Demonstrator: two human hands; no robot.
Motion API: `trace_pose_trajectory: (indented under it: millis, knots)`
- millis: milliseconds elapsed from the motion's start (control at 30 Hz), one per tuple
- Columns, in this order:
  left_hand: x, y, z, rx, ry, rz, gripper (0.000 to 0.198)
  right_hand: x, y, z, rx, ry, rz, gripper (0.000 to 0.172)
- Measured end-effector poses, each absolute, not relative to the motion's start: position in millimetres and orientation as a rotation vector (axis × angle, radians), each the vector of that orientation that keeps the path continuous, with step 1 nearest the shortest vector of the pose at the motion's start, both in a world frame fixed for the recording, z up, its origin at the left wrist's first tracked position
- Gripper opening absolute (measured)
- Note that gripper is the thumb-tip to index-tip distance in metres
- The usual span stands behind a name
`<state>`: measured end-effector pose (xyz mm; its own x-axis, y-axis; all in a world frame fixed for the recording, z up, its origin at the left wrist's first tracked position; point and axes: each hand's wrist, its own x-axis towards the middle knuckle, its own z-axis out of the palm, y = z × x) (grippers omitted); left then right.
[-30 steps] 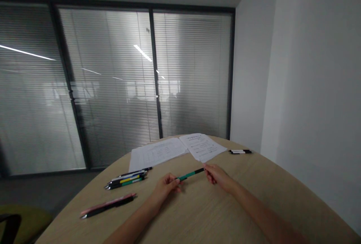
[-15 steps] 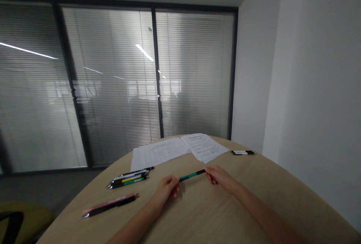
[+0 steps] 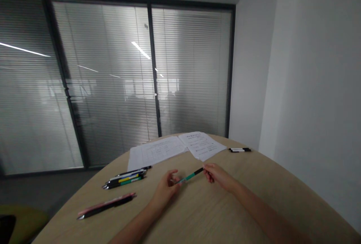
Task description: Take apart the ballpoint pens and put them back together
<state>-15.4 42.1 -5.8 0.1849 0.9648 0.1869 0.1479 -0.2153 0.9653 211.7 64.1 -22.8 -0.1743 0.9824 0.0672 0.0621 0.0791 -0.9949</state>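
Observation:
A pen (image 3: 190,176) with a green middle and a black end slants over the tabletop between my hands. My right hand (image 3: 214,173) pinches its black end between thumb and fingers. At the pen's other end is my left hand (image 3: 167,185), its fingers spread apart and the thumb close to the tip; whether it still touches the pen is hard to make out. To the left lies a group of several pens (image 3: 124,179), with yellow, green, white and black parts. Nearer the front edge, a pink pen and a black pen (image 3: 108,207) lie side by side.
Two printed sheets (image 3: 158,151) lie at the far side of the round wooden table (image 3: 225,214). Black-and-white pens (image 3: 239,150) rest near its right edge. A yellowish chair (image 3: 28,221) stands at lower left. Glass panels with blinds (image 3: 113,86) and a white wall enclose the table.
The fingers of my left hand have spread from their grip on the pen. My right hand still pinches the pen's black end. The whole view has shifted slightly.

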Motion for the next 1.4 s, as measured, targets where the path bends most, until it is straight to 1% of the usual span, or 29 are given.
trace_pose_trajectory:
  millis: [100,167,233,433,667,767,833,933,1033,1133,1400]
  knots:
    - [-16.4,43.2,-7.6,1.643,1.111,1.153,0.029,212.3,64.7,-23.5,-1.109,-1.418,1.242,0.041]
    - [-16.7,44.0,-8.0,1.667,1.117,1.152,0.023,212.9,65.2,-23.8,-1.098,-1.415,1.241,0.041]
    - [-16.7,44.1,-6.9,1.681,1.123,1.145,0.023,213.4,65.5,-24.0,-1.089,-1.414,1.241,0.042]
    - [-16.6,40.2,1.6,1.706,1.207,1.139,0.032,213.8,63.9,-24.5,-1.079,-1.435,1.222,0.044]
    - [-15.0,34.6,1.5,1.661,1.272,1.059,0.051,214.2,58.9,-20.2,-1.070,-1.500,1.211,0.042]
    - [-14.8,33.6,0.7,1.626,1.276,0.995,0.055,214.7,58.3,-19.5,-1.067,-1.498,1.219,0.042]
    - [-14.8,34.3,0.7,1.654,1.252,0.963,0.054,214.9,59.1,-20.3,-1.067,-1.471,1.218,0.042]
    - [-14.2,37.2,0.7,1.720,1.208,0.993,0.042,214.2,61.6,-22.6,-1.077,-1.411,1.208,0.044]
    - [-13.2,40.0,-0.1,1.717,1.185,1.087,0.042,212.5,63.7,-24.4,-1.088,-1.375,1.192,0.046]
    - [-13.5,40.9,-1.4,1.705,1.189,1.063,0.034,211.1,63.6,-24.7,-1.090,-1.371,1.181,0.046]
    - [-14.7,36.3,-0.2,1.669,1.242,0.998,0.052,214.6,61.0,-23.8,-1.033,-1.431,1.190,0.040]
